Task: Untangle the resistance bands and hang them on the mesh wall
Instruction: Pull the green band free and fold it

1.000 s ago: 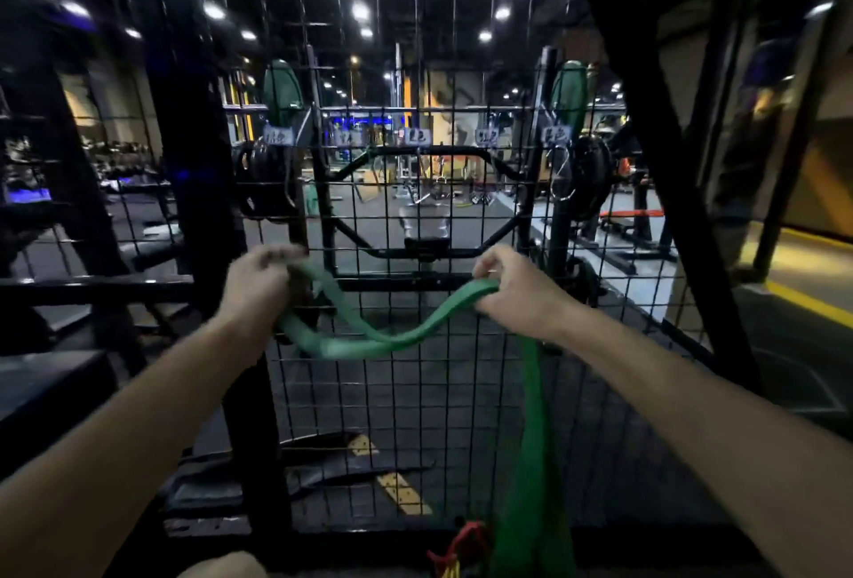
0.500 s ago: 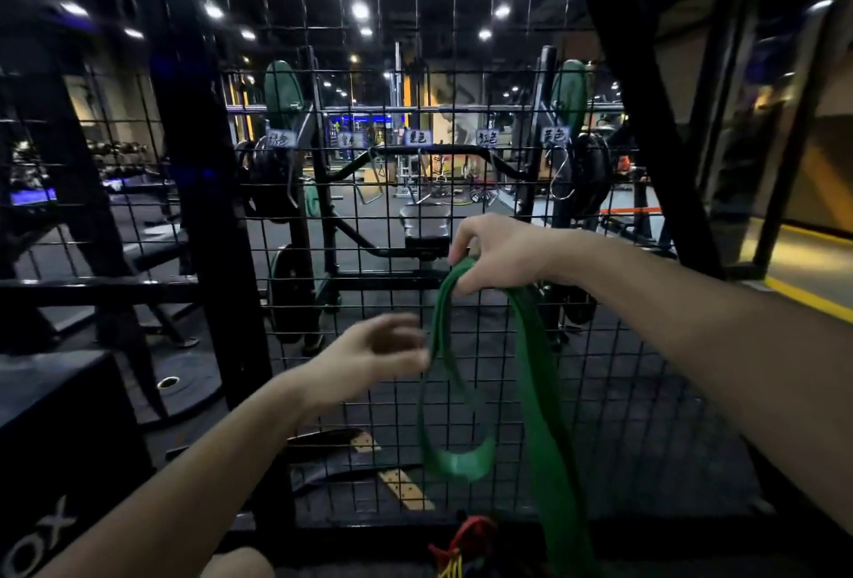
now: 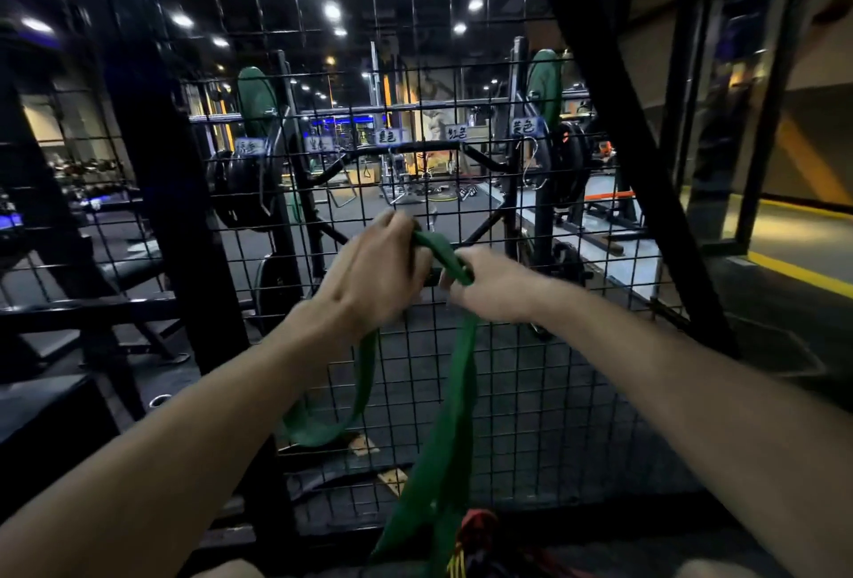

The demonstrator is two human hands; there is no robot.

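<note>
Green resistance band [image 3: 454, 411] hangs downward from both hands — left hand [image 3: 376, 275] and right hand [image 3: 496, 286] pinching its top, close together — just below the mesh wall's [image 3: 554, 393] hook [image 3: 535, 164].

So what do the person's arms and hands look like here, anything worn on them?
Both forearms are bare from the lower frame edge to the wrist: no sleeves show. The left hand and right hand are bare too, with no gloves. No watch, strap, ring or marking shows on either, though the left hand is blurred, so small details there can't be ruled out.
</note>
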